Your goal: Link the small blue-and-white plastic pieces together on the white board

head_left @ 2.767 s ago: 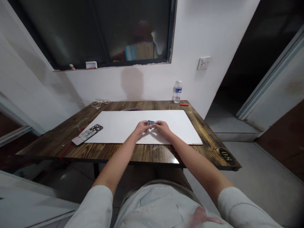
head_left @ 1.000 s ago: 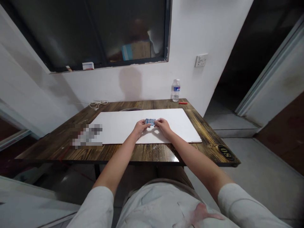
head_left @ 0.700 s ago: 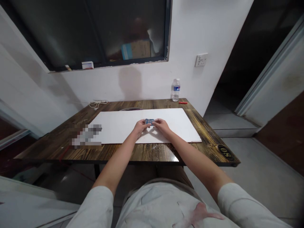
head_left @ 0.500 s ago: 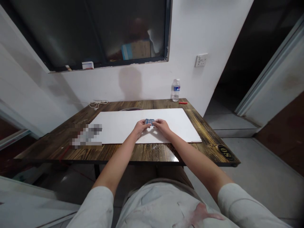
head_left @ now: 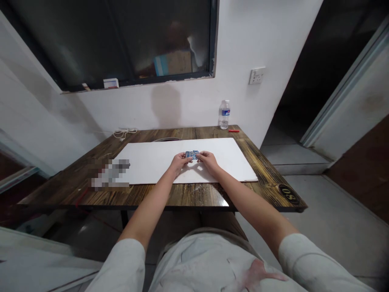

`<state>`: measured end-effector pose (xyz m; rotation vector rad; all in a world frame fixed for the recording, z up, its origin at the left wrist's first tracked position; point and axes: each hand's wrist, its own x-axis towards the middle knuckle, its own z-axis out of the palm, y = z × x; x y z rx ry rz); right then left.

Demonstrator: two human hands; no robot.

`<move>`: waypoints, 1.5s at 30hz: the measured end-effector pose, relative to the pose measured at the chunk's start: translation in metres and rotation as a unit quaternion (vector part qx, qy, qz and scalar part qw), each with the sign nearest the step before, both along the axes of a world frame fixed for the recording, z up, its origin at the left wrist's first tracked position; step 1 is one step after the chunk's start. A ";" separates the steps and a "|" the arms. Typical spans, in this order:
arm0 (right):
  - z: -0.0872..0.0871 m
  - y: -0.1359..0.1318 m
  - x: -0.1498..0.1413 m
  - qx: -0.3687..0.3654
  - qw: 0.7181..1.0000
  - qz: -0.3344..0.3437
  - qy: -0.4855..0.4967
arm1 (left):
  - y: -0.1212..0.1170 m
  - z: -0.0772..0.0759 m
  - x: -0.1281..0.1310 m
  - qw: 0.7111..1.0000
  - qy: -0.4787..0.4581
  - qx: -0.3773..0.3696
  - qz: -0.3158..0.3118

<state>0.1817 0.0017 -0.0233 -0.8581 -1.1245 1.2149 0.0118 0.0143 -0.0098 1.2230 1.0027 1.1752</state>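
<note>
A small flat blue-and-white packet (head_left: 192, 154), possibly a blister strip, is held just above the far half of a white board (head_left: 146, 162). My left hand (head_left: 181, 162) grips its left end and my right hand (head_left: 208, 160) grips its right end. Fingers cover both ends, and the underside is hidden. The board lies on a dark wooden table (head_left: 188, 196).
A pixelated, unreadable object (head_left: 111, 174) lies left of the board. At the table's back stand a water bottle (head_left: 224, 114) and a red pen (head_left: 234, 131), with a white cable (head_left: 124, 132) at back left. A wall socket (head_left: 257, 76) sits above.
Since the earliest frame, the packet has turned to show its broad blue face and my hands have moved slightly apart. Over the last second it has stayed nearly still.
</note>
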 end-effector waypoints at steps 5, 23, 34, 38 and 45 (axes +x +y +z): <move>-0.002 0.002 0.000 0.003 1.000 0.005 0.002 | 0.000 0.000 0.000 1.000 -0.004 -0.002 0.009; -0.004 0.004 0.000 0.031 0.997 -0.014 -0.076 | -0.003 0.001 -0.001 1.000 0.006 -0.004 -0.007; -0.008 0.010 -0.003 0.041 0.996 -0.021 -0.074 | -0.001 -0.001 0.000 1.000 -0.012 -0.002 -0.007; -0.008 0.008 -0.002 0.044 0.997 -0.008 -0.070 | -0.002 0.000 0.000 1.000 -0.003 0.002 0.003; -0.007 0.004 0.000 0.032 0.996 -0.032 -0.075 | -0.002 0.001 0.000 1.000 0.001 -0.011 0.000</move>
